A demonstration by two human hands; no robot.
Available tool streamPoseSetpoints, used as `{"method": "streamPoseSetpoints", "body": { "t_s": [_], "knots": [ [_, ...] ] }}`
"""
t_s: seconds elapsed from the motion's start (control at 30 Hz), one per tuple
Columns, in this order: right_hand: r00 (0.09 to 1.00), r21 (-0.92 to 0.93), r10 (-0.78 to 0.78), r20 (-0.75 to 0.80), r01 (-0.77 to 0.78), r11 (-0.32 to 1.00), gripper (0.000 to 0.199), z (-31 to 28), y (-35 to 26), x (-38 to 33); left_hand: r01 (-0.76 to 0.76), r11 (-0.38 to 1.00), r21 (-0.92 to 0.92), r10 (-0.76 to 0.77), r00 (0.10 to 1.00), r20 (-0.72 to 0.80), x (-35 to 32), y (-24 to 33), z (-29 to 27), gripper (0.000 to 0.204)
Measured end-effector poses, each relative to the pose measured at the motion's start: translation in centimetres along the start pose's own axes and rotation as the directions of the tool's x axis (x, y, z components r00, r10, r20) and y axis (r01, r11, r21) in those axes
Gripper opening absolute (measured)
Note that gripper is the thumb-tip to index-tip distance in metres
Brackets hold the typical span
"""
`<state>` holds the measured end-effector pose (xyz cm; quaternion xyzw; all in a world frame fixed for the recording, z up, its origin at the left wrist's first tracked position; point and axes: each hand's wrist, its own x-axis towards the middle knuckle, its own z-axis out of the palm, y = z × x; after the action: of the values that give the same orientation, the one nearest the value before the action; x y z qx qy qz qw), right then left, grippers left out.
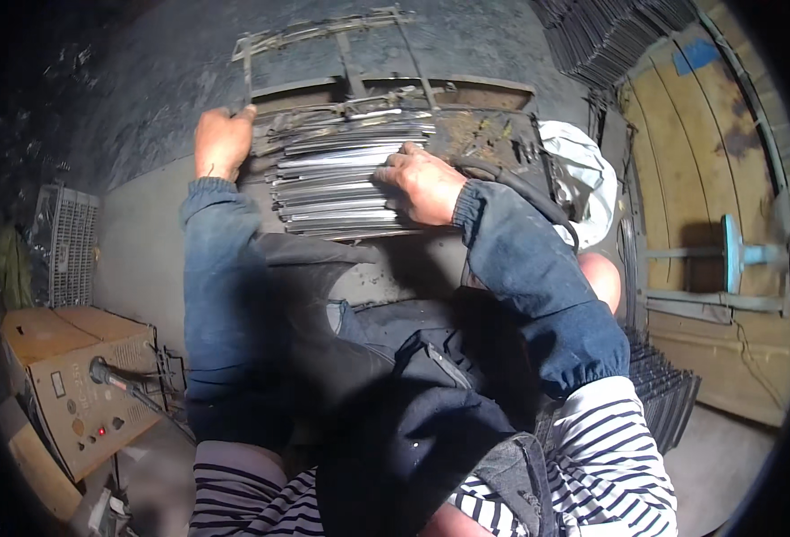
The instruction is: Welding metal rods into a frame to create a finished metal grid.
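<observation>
A: Where do the thin metal rods (341, 186) lie?

B: In a loose, roughly parallel pile on the surface (482, 134), in front of the person's knees; the right grip (426, 183) rests on their right part with its fingers bent, though whether it pinches any rod one cannot tell.

A: And the left grip (220, 143)?

B: It is curled beside the pile's far left corner, at the near end of a metal frame (345, 58); whether it is closed on that bar one cannot tell either.

A: What crowds the work?

B: The frame extends beyond the pile's far side; a dark curved handle (529, 192) lies just beside the right wrist; a white bag (592, 170) bulges at the surface's right side.

A: Farther out?

B: Dark metal stacks (614, 36) stand at the upper right, near yellowish boards (672, 134); a wire crate (74, 246) stands on the left, and nearer the person an orange-brown machine (99, 380) shows a red light.
</observation>
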<state>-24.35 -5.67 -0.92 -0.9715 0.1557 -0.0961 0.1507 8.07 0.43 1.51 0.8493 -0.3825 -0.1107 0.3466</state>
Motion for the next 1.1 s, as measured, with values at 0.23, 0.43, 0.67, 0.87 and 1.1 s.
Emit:
{"method": "streamPoseSetpoints", "body": {
  "t_s": [0.23, 0.43, 0.67, 0.87, 1.1],
  "knots": [
    [0.982, -0.01, -0.03, 0.187, 0.032, 0.999, 0.035, 0.1, -0.3, 1.2, -0.011, 1.0, 0.015, 0.011, 1.0, 0.003, -0.9, 0.6, -0.6, 0.043],
    [0.987, 0.022, 0.005, 0.162, -0.009, 1.0, 0.028, -0.5, 0.9, 0.8, 0.061, 0.995, -0.081, -0.056, 0.996, 0.065, -1.3, 1.4, -0.7, 0.045],
    [0.986, -0.077, -0.042, 0.161, 0.055, 0.996, 0.03, -0.1, 1.6, 0.6, 0.016, 0.999, -0.037, -0.015, 1.0, 0.027, -1.2, 0.8, -0.3, 0.044],
    [0.983, -0.14, -0.043, 0.178, 0.068, 0.988, 0.029, -1.1, 1.0, 1.0, 0.049, 0.996, -0.073, -0.045, 0.997, 0.062, -0.9, 0.4, -0.5, 0.048],
    [0.978, -0.21, -0.046, 0.204, 0.09, 0.974, 0.028, -1.2, 1.9, 1.4, 0.068, 0.995, -0.079, -0.063, 0.996, 0.063, -1.5, 1.1, -0.9, 0.047]
  ]
}}
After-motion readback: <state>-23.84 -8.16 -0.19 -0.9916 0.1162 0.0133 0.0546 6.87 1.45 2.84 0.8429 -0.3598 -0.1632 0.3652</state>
